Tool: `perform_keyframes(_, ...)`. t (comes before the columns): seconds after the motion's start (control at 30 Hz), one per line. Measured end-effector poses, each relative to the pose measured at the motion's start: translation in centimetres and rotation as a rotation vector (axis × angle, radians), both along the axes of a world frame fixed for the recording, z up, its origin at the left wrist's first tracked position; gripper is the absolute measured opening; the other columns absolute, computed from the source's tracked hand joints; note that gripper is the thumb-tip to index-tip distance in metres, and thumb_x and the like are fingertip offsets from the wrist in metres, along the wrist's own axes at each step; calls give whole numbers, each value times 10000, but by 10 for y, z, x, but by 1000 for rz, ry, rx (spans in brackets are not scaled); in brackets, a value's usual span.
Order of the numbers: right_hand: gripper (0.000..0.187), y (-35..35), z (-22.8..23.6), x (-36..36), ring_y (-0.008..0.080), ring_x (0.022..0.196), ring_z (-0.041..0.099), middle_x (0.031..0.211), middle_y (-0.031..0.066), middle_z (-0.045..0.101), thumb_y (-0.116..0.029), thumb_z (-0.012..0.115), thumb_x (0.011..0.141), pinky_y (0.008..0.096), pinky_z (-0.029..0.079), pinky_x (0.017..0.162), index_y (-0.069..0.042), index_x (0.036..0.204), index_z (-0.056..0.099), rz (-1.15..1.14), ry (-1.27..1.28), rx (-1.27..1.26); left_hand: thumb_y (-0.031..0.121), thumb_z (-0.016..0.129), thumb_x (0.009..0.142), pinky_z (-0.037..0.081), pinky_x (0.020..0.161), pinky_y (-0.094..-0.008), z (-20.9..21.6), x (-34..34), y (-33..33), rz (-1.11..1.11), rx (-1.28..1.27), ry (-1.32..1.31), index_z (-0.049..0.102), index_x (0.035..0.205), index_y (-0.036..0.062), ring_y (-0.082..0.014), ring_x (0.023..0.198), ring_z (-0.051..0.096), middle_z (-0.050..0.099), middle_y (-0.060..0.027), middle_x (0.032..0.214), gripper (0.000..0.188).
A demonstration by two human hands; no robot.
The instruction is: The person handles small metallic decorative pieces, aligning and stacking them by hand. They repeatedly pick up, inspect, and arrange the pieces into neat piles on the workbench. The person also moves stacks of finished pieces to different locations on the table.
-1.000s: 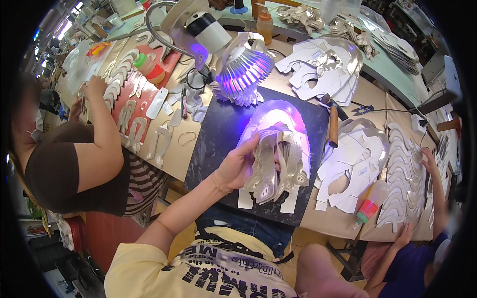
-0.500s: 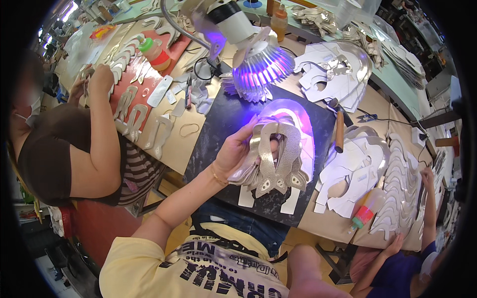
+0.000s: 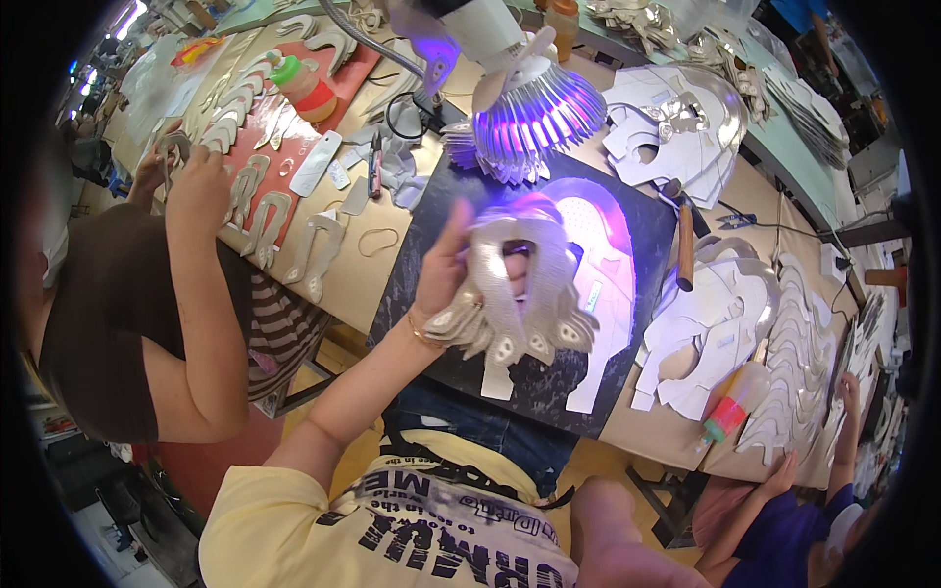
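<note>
My left hand (image 3: 443,269) grips a thick stack of gold-silver U-shaped shoe-upper pieces (image 3: 495,257) above the black mat (image 3: 431,220). Its thumb stands up beside the stack, and fingers show through the pieces' central opening. The lower ends, with small cut-outs, fan apart. Just right of the stack, a white shoe-upper piece (image 3: 605,294) lies flat on the mat, its curved top under purple light. Of my right arm only bare skin shows at the lower edge; the hand is out of the picture.
A lit finned lamp (image 3: 537,113) hangs over the mat's far edge. Right of the mat lie a wooden-handled hammer (image 3: 685,245), white shoe-upper stacks (image 3: 711,338) and a red-and-green bottle (image 3: 730,407). Co-workers sit left and right. A knife (image 3: 374,167) lies at the left.
My left hand has turned the stack and shifted it a little left, and its thumb has lifted. The lower ends of the pieces are fanned wider. The whole view has shifted slightly.
</note>
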State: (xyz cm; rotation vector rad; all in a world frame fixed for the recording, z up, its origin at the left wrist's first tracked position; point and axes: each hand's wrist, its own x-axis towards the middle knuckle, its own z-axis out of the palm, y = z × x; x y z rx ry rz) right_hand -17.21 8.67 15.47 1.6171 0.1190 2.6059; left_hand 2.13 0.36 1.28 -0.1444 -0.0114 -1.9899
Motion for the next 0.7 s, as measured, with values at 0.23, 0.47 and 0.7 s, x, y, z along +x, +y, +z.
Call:
perform_keyframes(0.23, 240, -11, -50, -3, 205, 830, 561, 986, 46, 618, -344, 638, 869, 316, 432, 660, -105, 892, 635, -262, -83, 445, 638, 697, 761, 471, 537, -295, -29, 46, 19, 145, -246, 5, 595, 1059, 131, -71, 537, 458, 503, 43, 691, 598)
perform_keyframes(0.47, 450, -20, -53, -24, 189, 751, 558, 932, 135, 601, -442, 659, 861, 328, 468, 692, -4, 955, 617, 331, 223, 1355, 712, 612, 761, 343, 991, -405, -88, 75, 69, 192, -125, 72, 595, 1221, 121, -209, 1064, 501, 590, -52, 1158, 749)
perform_keyframes(0.7, 406, -44, -23, -21, 200, 747, 606, 893, 129, 659, -407, 673, 857, 306, 469, 641, -4, 900, 679, 1067, 354, 950, 573, 693, 785, 205, 908, -347, -106, 84, 68, 115, -152, 76, 578, 1159, 103, -175, 1010, 345, 436, -28, 1075, 612)
